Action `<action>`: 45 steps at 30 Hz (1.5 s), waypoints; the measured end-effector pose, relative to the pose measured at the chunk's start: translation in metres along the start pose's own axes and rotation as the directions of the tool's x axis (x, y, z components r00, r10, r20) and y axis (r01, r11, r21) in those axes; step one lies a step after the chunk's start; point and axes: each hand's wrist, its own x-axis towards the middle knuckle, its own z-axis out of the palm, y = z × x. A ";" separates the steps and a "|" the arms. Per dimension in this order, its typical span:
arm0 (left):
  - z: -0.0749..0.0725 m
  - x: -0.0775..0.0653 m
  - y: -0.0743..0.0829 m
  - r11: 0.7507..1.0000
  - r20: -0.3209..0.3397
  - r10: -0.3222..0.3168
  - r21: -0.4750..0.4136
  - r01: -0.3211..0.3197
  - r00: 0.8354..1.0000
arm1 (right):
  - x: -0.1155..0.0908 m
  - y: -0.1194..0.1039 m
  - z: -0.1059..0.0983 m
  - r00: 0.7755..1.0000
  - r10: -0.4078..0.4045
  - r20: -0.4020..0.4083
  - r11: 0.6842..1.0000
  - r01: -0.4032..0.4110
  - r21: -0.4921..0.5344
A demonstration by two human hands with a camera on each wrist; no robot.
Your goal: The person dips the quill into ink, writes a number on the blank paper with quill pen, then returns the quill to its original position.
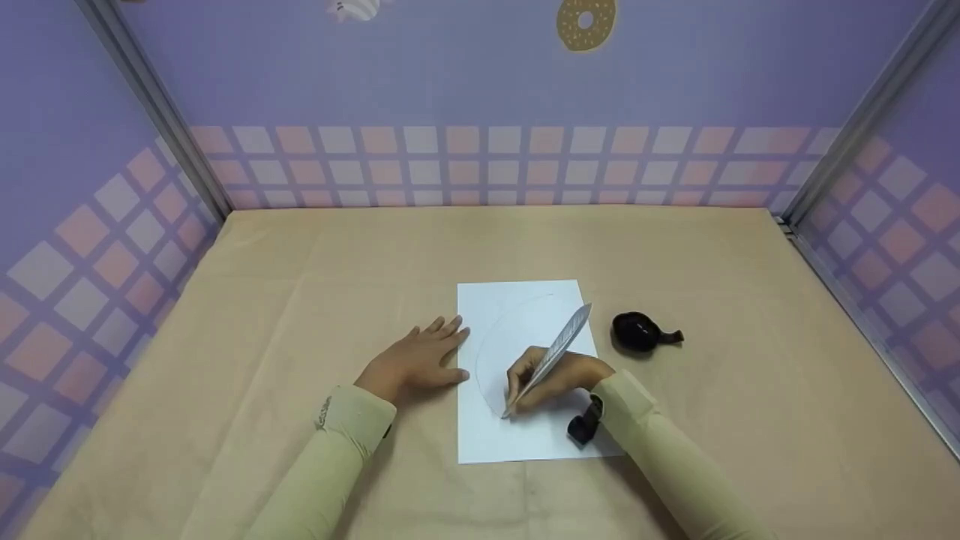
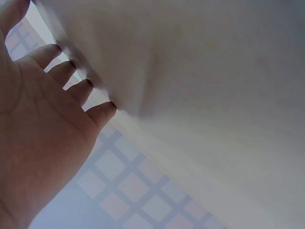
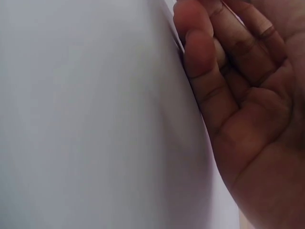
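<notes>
A white sheet of paper (image 1: 480, 442) lies on the table with a thin curved line on its left part. My right hand (image 1: 555, 375) pinches a silver-grey feather-shaped pen (image 1: 562, 337), its tip touching the paper at the lower end of that curve. In the right wrist view, the curled fingers (image 3: 200, 52) lie against the paper; the pen is hidden there by the hand. Spread flat, my left hand (image 1: 420, 360) rests on the table at the sheet's left edge, fingertips and thumb at the paper. The left wrist view shows its fingers (image 2: 62, 74) straight, holding nothing.
A glossy black rounded object with a short stem (image 1: 636, 332) sits right of the paper. A small black device (image 1: 583, 429) is strapped at the right wrist, over the sheet. Beige cloth covers the table (image 1: 337, 255); patterned walls (image 1: 525, 82) stand behind and at both sides.
</notes>
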 end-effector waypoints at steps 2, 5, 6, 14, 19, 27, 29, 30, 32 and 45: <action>0.000 0.000 0.000 1.000 -0.001 -0.003 -0.002 0.003 1.000 | -0.001 0.000 0.000 1.000 0.002 0.003 1.000 -0.002 -0.012; 0.000 0.000 0.001 1.000 -0.003 -0.007 -0.001 0.007 1.000 | -0.003 -0.001 0.000 1.000 0.008 0.004 1.000 -0.008 -0.025; 0.000 -0.001 0.001 1.000 -0.002 -0.008 -0.003 0.008 1.000 | -0.003 -0.001 0.000 1.000 0.007 0.003 1.000 -0.007 -0.026; -0.002 -0.002 0.004 1.000 0.005 -0.020 -0.009 0.020 1.000 | -0.008 -0.001 -0.001 1.000 0.019 -0.007 1.000 -0.019 -0.008; -0.001 -0.001 0.004 1.000 0.000 -0.021 -0.004 0.021 1.000 | -0.011 -0.002 -0.002 0.999 0.042 -0.008 0.999 -0.042 0.003; 0.000 -0.001 0.003 1.000 -0.008 -0.022 -0.009 0.022 1.000 | -0.017 -0.002 -0.002 0.998 0.060 0.000 0.998 -0.060 0.003; 0.000 -0.002 0.003 1.000 -0.009 -0.021 -0.011 0.020 1.000 | -0.018 -0.002 -0.002 0.998 0.068 -0.004 0.998 -0.068 -0.003; 0.000 -0.002 0.003 1.000 -0.008 -0.021 -0.010 0.021 1.000 | -0.019 -0.002 -0.002 0.998 0.070 -0.005 0.998 -0.070 -0.006; 0.000 -0.002 0.003 1.000 -0.007 -0.020 -0.007 0.020 1.000 | -0.020 -0.002 -0.002 0.997 0.077 -0.005 0.997 -0.077 -0.012; -0.002 -0.003 0.003 1.000 0.000 -0.006 -0.023 0.006 1.000 | -0.024 -0.004 -0.004 0.993 0.117 0.022 0.993 -0.118 0.008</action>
